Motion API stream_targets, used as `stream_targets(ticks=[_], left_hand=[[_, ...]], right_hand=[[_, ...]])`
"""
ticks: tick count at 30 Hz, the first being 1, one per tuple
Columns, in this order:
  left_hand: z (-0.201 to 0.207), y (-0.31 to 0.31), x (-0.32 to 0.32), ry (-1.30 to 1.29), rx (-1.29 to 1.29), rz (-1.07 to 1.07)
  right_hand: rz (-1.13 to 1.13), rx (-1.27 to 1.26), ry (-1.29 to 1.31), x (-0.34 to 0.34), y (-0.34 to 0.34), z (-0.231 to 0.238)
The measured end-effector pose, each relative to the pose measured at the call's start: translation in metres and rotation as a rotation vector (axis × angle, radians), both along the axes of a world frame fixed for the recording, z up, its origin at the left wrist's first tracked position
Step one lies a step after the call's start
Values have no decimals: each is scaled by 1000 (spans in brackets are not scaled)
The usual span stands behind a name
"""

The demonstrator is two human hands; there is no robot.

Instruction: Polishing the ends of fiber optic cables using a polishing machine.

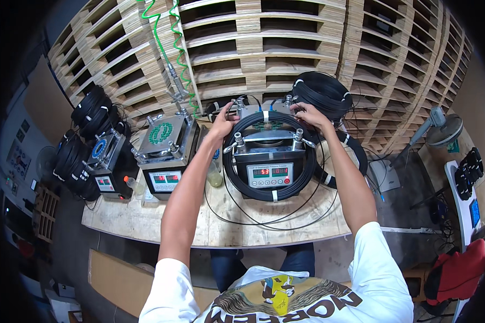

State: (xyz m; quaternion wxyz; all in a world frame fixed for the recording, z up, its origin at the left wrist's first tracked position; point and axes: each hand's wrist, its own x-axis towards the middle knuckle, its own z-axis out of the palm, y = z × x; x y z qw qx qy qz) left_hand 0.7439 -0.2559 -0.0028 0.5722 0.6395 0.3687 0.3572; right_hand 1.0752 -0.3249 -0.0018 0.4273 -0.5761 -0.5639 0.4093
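Observation:
A coil of black cable (233, 175) hangs around the front of a metal polishing machine (264, 157) with red digit displays. My left hand (224, 121) is at the machine's far left corner, fingers apart, close to a thin black lead. At the far right corner my right hand (310, 115) has its fingers spread beside a corner clamp (289, 100). Two blue connectors (271, 106) on thin leads stand along the machine's back edge. Fine contact between fingertips and leads is too small to make out.
Two similar machines, one with a green ring pattern (160, 132) and one with a blue disc (99, 149), stand to the left. Bottles (214, 176) sit between machines. More black cable coils (323, 97) lie behind right. Wooden pallets (226, 40) rise behind the bench (145, 220).

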Motion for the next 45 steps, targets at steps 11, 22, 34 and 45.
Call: stream_targets(ticks=[11, 22, 34, 45], left_hand=[[19, 17, 33, 354, -82, 80], [-12, 2, 40, 33, 167, 357], [-26, 19, 25, 174, 152, 420], [-39, 35, 27, 100, 146, 367]], right_hand=[[-530, 27, -392, 10, 36, -31], [-517, 71, -390, -10, 20, -20], [-591, -26, -477, -53, 1, 10], [-581, 5, -436, -47, 2, 6]])
